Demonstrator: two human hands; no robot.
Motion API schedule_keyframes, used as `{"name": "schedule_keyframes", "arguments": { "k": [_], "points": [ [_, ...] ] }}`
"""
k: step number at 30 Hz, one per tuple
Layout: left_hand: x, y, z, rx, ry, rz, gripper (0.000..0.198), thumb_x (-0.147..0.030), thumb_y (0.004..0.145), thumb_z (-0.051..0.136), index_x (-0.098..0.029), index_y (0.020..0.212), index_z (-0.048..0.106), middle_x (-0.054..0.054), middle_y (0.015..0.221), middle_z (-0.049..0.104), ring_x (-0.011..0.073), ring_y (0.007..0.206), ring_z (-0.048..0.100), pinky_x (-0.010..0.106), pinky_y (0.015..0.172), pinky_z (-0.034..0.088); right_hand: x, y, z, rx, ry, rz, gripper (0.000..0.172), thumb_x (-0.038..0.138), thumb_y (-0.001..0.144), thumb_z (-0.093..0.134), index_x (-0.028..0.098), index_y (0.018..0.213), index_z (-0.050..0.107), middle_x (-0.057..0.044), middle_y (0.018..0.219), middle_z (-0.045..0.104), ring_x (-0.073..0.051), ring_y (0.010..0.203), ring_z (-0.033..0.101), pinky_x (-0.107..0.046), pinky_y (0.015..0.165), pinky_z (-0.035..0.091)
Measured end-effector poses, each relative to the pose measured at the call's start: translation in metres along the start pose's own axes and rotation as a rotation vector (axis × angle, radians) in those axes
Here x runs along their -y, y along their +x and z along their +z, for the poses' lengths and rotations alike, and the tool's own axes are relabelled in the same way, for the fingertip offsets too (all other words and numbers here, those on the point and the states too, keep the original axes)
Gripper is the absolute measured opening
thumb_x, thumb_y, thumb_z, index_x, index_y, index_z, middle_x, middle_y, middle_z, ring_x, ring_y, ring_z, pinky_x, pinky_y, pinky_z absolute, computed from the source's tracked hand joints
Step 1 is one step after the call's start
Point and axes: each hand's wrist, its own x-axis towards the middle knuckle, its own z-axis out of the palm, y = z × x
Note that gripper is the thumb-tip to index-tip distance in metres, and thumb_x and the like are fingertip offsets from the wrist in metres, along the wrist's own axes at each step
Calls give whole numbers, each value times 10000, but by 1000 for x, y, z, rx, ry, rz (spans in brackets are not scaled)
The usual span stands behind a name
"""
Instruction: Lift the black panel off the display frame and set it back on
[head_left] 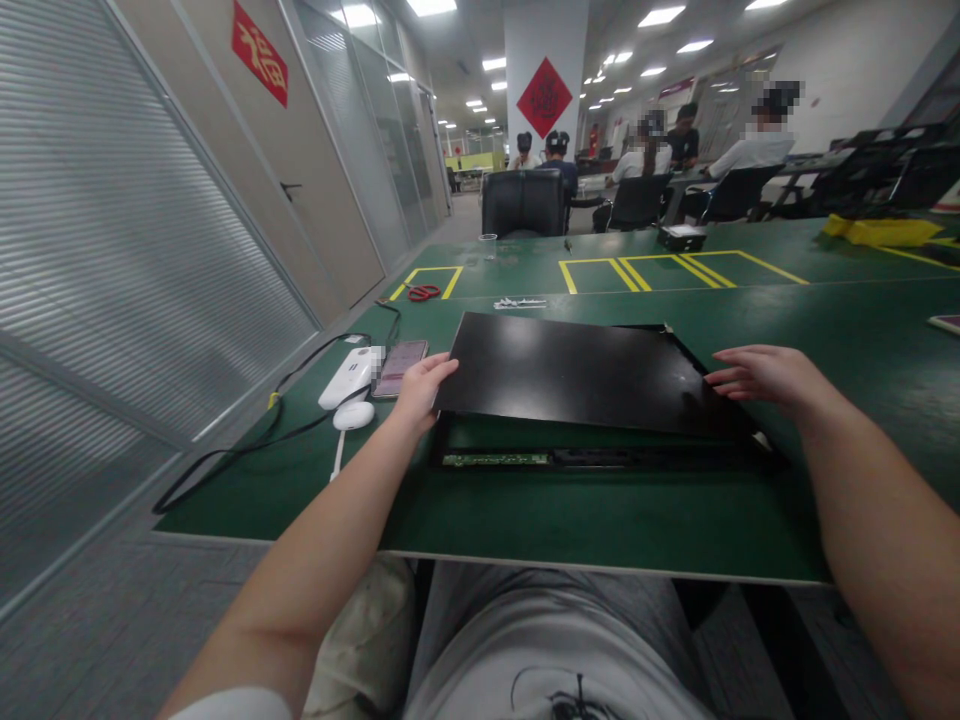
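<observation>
A flat, glossy black panel (577, 372), like a display screen, lies tilted over a thin black frame (637, 460). My left hand (421, 388) pinches the panel's left edge, thumb on top, and that side is raised off the frame. My right hand (772, 378) is at the panel's right edge with its fingers stretched out; whether the fingertips touch the panel or the frame I cannot tell. Along the frame's near side runs a narrow green circuit board (495, 460). The green tabletop (585, 530) shows through the gap between panel and frame. The panel hides most of the frame's far side.
Left of the frame are a phone (401, 368), a white box-shaped device (350, 378), a white rounded case (353, 416) and a black cable (225, 453). Farther back lie red-handled scissors (424, 293), a clear cup (488, 246) and a yellow item (881, 231). Several people sit beyond.
</observation>
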Motion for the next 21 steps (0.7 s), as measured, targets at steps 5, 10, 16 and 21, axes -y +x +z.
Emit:
{"name": "schedule_keyframes", "arguments": {
  "k": [5, 10, 16, 21],
  "points": [
    [2, 1, 2, -26, 33, 13, 329, -171, 540, 867, -153, 835, 721, 34, 739, 747, 173, 653, 676, 288, 654, 534, 0, -1, 1, -22, -64, -18, 177, 142, 896, 545, 154, 1035, 654, -124, 784, 758, -145, 542, 670, -194, 472, 522],
    [4, 2, 2, -63, 32, 6, 316, -159, 541, 845, -160, 831, 719, 29, 717, 741, 174, 645, 671, 274, 621, 517, 0, 0, 4, -35, -137, -30, 221, 144, 877, 552, 138, 1072, 656, -152, 866, 765, -142, 544, 665, -203, 465, 520],
    [5, -1, 5, -70, 5, -5, 276, -145, 537, 810, -159, 795, 713, 28, 677, 739, 162, 607, 658, 254, 580, 502, -3, 2, 5, -49, -228, -61, 217, 134, 876, 562, 137, 1070, 661, -126, 811, 747, -153, 578, 675, -211, 475, 521],
    [7, 0, 4, -52, 2, 3, 267, -163, 544, 826, -173, 779, 700, 20, 678, 733, 164, 621, 658, 263, 607, 509, -10, 9, 4, -56, -279, -109, 229, 170, 859, 612, 151, 1076, 681, -95, 775, 737, -160, 587, 677, -213, 471, 518]
  ]
}}
